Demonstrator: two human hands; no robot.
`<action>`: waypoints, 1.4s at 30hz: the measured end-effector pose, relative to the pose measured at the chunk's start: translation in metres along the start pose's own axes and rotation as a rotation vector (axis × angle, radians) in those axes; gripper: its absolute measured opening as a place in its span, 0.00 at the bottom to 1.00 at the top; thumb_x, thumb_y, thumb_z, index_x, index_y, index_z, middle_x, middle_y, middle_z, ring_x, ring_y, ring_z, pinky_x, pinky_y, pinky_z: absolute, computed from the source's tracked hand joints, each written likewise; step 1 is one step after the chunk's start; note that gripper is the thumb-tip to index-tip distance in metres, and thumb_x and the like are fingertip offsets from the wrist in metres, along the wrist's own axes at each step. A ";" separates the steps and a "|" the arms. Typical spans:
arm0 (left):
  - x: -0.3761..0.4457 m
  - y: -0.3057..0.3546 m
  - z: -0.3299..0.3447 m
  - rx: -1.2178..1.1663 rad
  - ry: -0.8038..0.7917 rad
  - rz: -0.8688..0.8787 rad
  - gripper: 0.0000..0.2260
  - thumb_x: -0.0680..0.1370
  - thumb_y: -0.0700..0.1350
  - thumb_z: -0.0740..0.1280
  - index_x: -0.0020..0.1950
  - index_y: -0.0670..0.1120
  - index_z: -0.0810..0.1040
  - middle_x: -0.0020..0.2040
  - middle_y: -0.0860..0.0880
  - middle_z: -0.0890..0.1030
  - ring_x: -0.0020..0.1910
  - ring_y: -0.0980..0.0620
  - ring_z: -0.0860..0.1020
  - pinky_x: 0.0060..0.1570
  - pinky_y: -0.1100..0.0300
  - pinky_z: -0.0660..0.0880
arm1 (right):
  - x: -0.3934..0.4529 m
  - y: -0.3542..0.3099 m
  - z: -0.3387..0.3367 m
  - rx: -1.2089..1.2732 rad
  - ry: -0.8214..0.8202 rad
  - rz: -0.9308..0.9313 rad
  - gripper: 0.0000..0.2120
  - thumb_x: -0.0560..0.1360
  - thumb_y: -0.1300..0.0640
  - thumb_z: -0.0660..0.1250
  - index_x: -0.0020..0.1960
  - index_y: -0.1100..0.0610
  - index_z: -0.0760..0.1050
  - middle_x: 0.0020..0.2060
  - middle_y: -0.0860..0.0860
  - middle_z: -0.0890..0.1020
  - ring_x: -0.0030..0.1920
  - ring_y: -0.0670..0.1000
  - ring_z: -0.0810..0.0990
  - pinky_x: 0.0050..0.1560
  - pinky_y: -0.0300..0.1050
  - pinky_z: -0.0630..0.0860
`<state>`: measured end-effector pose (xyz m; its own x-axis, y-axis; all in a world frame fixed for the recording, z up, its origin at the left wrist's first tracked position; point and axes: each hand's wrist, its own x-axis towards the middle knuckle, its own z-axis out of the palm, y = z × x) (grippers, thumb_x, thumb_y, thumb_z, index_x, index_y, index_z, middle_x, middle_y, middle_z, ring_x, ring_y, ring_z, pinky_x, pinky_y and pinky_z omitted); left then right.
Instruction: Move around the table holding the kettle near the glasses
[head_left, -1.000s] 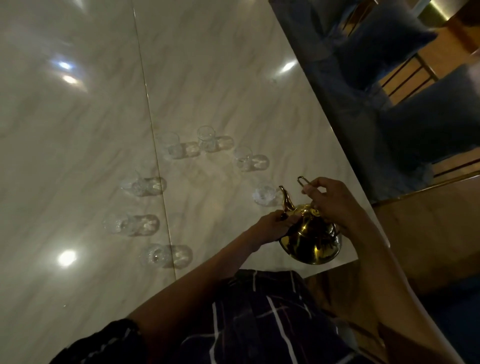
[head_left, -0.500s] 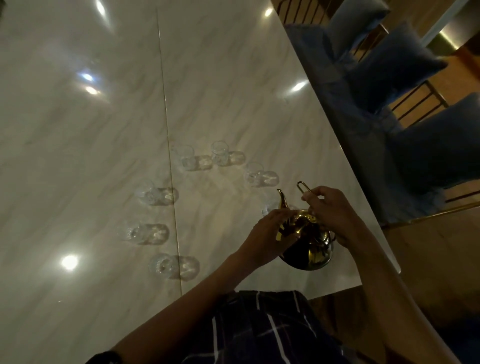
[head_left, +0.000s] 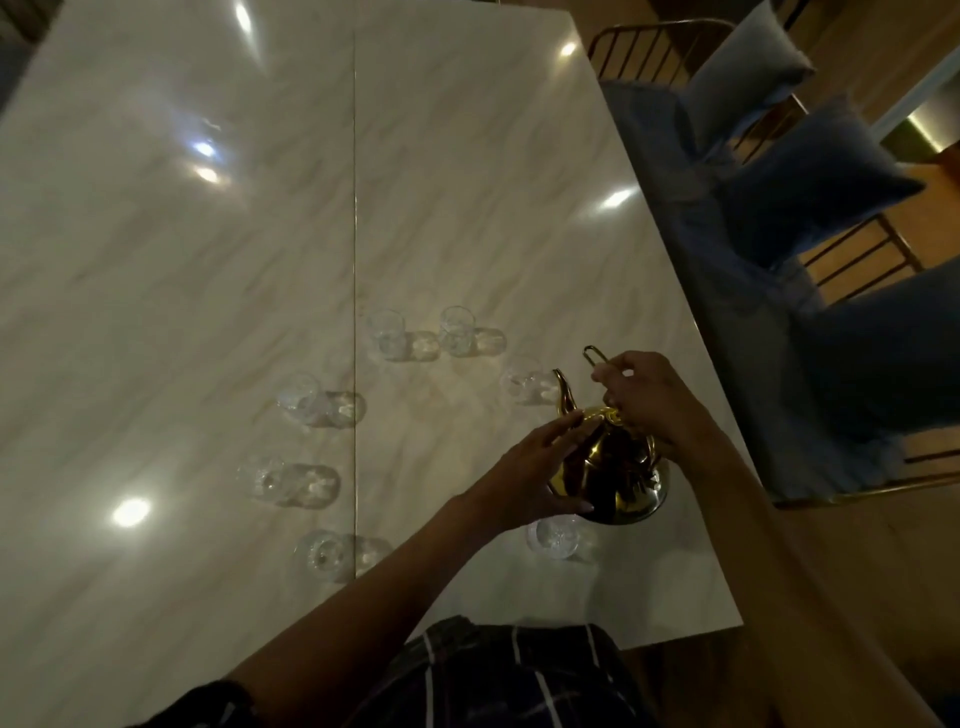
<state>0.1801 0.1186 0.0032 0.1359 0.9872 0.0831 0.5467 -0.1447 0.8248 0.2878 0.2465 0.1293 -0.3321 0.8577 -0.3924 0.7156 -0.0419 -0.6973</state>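
A shiny gold teapot (head_left: 615, 470) is held above the white marble table (head_left: 208, 260), its curved spout pointing away from me. My right hand (head_left: 649, 400) grips the thin wire handle at the top. My left hand (head_left: 530, 473) lies flat against the pot's left side, fingers straight. Several small clear glasses stand in a ring on the table. One glass (head_left: 553, 538) sits just below the pot, and another glass (head_left: 522, 384) is just beyond the spout.
More glasses stand at the ring's far side (head_left: 457, 330) and left side (head_left: 301, 400). Blue cushioned chairs (head_left: 810, 176) with metal frames line the table's right edge. A gold seam runs down the tabletop. My checked clothing fills the bottom of the view.
The teapot has moved forward over the table, toward the ring of glasses. My left hand has slid from the spout base onto the pot's side. The view has pulled back.
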 end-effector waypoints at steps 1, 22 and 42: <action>0.003 -0.002 0.000 -0.008 0.006 -0.006 0.46 0.73 0.52 0.78 0.83 0.51 0.54 0.82 0.47 0.58 0.77 0.46 0.64 0.69 0.57 0.68 | 0.005 -0.002 0.000 -0.011 -0.003 0.001 0.11 0.80 0.52 0.64 0.54 0.59 0.78 0.38 0.53 0.80 0.32 0.45 0.75 0.28 0.40 0.69; 0.045 -0.019 0.009 -0.096 0.002 -0.140 0.48 0.71 0.50 0.80 0.83 0.47 0.55 0.82 0.43 0.58 0.74 0.41 0.69 0.69 0.45 0.73 | 0.061 -0.002 -0.005 -0.114 -0.031 -0.014 0.11 0.80 0.51 0.64 0.50 0.57 0.80 0.36 0.53 0.80 0.36 0.48 0.79 0.37 0.43 0.74; 0.039 0.007 0.013 -0.085 0.048 -0.100 0.46 0.73 0.49 0.78 0.83 0.47 0.54 0.82 0.42 0.59 0.80 0.43 0.59 0.73 0.49 0.65 | 0.044 -0.007 -0.016 -0.172 -0.035 -0.062 0.10 0.81 0.51 0.63 0.51 0.56 0.80 0.38 0.51 0.80 0.38 0.45 0.79 0.36 0.41 0.73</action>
<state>0.1999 0.1549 0.0049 0.0435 0.9988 0.0235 0.4833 -0.0416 0.8745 0.2780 0.2929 0.1268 -0.3979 0.8373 -0.3750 0.7865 0.1008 -0.6093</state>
